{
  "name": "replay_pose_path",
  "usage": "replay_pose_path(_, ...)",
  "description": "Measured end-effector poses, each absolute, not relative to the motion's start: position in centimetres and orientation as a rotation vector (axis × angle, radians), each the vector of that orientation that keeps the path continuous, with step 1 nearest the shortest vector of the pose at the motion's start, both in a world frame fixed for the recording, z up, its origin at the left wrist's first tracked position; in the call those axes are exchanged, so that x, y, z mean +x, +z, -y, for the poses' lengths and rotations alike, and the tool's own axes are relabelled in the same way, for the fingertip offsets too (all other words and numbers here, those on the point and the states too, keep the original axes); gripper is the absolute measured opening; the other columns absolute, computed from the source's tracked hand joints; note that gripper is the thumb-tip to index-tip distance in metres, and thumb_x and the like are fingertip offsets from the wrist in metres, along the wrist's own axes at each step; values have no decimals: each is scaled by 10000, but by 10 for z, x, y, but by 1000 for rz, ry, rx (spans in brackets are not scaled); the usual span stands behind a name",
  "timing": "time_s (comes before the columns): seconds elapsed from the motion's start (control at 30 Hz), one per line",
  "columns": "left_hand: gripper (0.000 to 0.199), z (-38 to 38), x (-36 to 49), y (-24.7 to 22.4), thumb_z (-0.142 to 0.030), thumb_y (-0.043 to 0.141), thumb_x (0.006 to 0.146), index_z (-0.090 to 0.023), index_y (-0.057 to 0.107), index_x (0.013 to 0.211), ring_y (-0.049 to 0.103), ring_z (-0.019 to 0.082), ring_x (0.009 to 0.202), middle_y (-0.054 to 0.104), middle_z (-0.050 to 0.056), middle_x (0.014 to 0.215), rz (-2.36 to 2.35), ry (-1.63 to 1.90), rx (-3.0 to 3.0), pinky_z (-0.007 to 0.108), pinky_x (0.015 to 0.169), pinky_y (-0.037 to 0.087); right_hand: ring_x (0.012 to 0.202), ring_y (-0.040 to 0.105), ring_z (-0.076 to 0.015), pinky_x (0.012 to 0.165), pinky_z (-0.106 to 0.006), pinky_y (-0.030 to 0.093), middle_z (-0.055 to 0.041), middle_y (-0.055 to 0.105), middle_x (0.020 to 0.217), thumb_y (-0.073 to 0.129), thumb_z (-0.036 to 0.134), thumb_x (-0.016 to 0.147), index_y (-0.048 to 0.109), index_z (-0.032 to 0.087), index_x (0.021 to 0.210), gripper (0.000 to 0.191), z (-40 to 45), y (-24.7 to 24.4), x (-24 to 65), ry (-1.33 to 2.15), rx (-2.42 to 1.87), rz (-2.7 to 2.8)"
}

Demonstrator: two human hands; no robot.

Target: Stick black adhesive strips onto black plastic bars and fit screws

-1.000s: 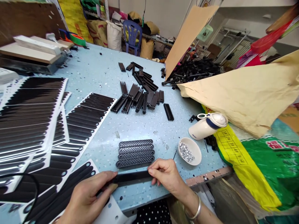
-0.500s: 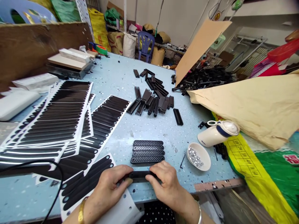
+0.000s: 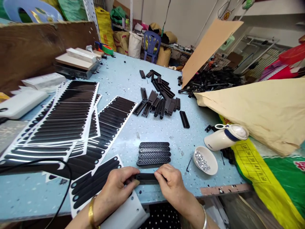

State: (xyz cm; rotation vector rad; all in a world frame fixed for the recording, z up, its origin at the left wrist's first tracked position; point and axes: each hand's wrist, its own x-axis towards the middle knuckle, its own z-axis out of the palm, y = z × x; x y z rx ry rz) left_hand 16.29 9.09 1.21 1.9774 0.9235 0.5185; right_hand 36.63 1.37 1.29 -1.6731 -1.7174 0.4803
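A short black strip-like piece (image 3: 147, 176) is held level near the table's front edge. My left hand (image 3: 119, 186) pinches its left end between thumb and fingers, and my right hand (image 3: 172, 183) grips the right end. Just beyond it lies a row of several black perforated bars (image 3: 154, 154), side by side. Sheets of black adhesive strips (image 3: 95, 179) lie by my left hand, one partly under the wrist. To the right of my right hand stands a white bowl (image 3: 213, 160) of small silvery parts, with a thin black hex key (image 3: 189, 164) beside it.
Loose black bars (image 3: 152, 101) are scattered mid-table. More strip sheets (image 3: 66, 117) cover the left. A white bottle (image 3: 215, 139) lies beyond the bowl. Brown paper (image 3: 257, 111) and a yellow-green bag (image 3: 267, 178) are at the right. A black cable (image 3: 69, 181) curves at the front left.
The whole view has shifted slightly, so the table's contents appear farther right. Both hands still hold the black piece, with the right fingers now closer around its end.
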Motion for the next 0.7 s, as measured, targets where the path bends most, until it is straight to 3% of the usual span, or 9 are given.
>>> replay_pose_path(0.17,195,-90,164,13,-126,567,715,-163,695,857,609,134,567,682,-5,659,-918,513,1942,216,563,470,727,580,-228,667,-359,401,-80,651,766,478,163,926,662,150,962,188,-12,23,351,315,-1702,1927)
replay_pose_path(0.3,201,-90,164,10,-137,539,723,-153,687,858,604,150,611,677,18,694,-890,488,1925,241,594,469,718,575,-217,661,-345,406,-60,653,745,567,152,870,664,175,810,116,-21,22,339,429,-1648,1936)
replay_pose_path(0.47,223,-89,163,9,-123,519,703,-162,699,828,592,157,622,671,22,689,-896,454,1924,250,597,450,637,574,-174,601,-291,396,-36,636,652,596,122,822,631,169,667,165,-30,11,338,524,-1565,1794)
replay_pose_path(0.7,192,-89,164,14,-142,497,704,-170,676,767,577,145,598,646,5,653,-884,477,1965,237,590,449,648,529,-190,622,-324,363,-56,606,655,497,194,909,594,173,666,262,-28,10,329,283,-1671,1912)
